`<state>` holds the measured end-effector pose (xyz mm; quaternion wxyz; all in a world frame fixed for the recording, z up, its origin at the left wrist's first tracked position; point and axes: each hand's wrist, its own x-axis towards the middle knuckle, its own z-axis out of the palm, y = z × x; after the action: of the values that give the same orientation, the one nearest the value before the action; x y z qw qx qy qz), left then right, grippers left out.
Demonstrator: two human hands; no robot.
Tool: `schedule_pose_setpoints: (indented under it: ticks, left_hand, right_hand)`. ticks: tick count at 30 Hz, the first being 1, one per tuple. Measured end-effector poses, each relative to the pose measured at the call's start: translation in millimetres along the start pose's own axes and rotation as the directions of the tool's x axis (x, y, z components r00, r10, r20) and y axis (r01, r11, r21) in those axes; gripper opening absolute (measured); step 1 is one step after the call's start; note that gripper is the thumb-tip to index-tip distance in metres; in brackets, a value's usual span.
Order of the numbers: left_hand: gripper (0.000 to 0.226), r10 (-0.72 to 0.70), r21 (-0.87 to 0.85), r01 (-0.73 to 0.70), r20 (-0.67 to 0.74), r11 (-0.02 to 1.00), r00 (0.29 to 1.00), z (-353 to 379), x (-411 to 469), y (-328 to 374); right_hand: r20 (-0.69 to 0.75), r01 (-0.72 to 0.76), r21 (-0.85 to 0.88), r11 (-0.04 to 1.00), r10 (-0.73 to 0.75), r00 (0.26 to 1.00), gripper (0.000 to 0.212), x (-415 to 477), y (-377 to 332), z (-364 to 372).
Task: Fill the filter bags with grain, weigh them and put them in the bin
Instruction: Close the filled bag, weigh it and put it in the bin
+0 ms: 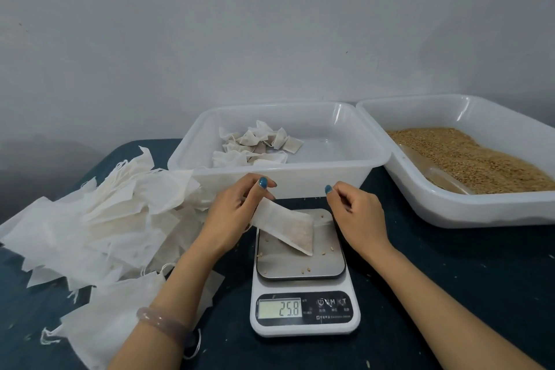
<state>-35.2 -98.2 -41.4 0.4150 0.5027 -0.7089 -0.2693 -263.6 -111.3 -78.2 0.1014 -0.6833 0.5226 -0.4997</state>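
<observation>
We see our left forearm (171, 285) and right forearm (435, 294) bare from the bottom edge of the view up to the wrists. On the left wrist sits one smooth bangle (162, 323), rounded and glossy, translucent, pale pink with a greyish cast. On the left grip (231, 213) the thumbnail (263, 182) is painted a shiny teal, and the right grip (357, 216) has the same polish on its own thumbnail (328, 189). Both nails are oval.

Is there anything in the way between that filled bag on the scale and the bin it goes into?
Nothing loose lies between them. The filter bag, held by the left hand on the scale, sits just in front of the bin; only the bin's own near wall must be cleared by lifting.
</observation>
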Motion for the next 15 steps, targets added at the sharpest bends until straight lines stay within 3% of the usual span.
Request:
schedule_pose_setpoints:
  ticks: [4, 7, 9, 12, 15]
  left_hand:
    - [0.056, 0.036, 0.374, -0.038, 0.011, 0.927, 0.999, -7.3, -0.6, -2.4]
    - [0.048, 0.059, 0.511, -0.066, 0.03, 0.857, 0.998, -8.3, -2.5, -0.5]
    - [0.035, 0.092, 0.483, -0.11, 0.06, 0.869, 0.994, -5.1, -2.8, 2.4]
    - [0.015, 0.16, 0.265, -0.188, 0.124, 0.946, 0.979, 1.1, -2.3, 9.2]
    - [0.017, 0.231, 0.094, -0.247, 0.155, 0.964, 0.96, 5.4, -2.4, 17.8]
  right_hand:
    - [-0.007, 0.0, 0.005, 1.0, 0.0, 1.0, 0.049, -0.7, 1.0, 0.3]
    - [0.005, -0.015, -0.001, 1.0, 0.015, 1.0, 0.047, -1.4, 2.1, 0.6]
    - [0.024, -0.029, -0.017, 0.999, 0.03, 0.999, 0.045, -1.7, 2.6, 1.3]
    - [0.041, -0.043, -0.023, 0.999, 0.044, 0.998, 0.044, -1.9, 2.8, 2.8]
    - [0.034, -0.046, -0.025, 0.999, 0.047, 0.998, 0.046, -1.2, 3.3, 2.7]
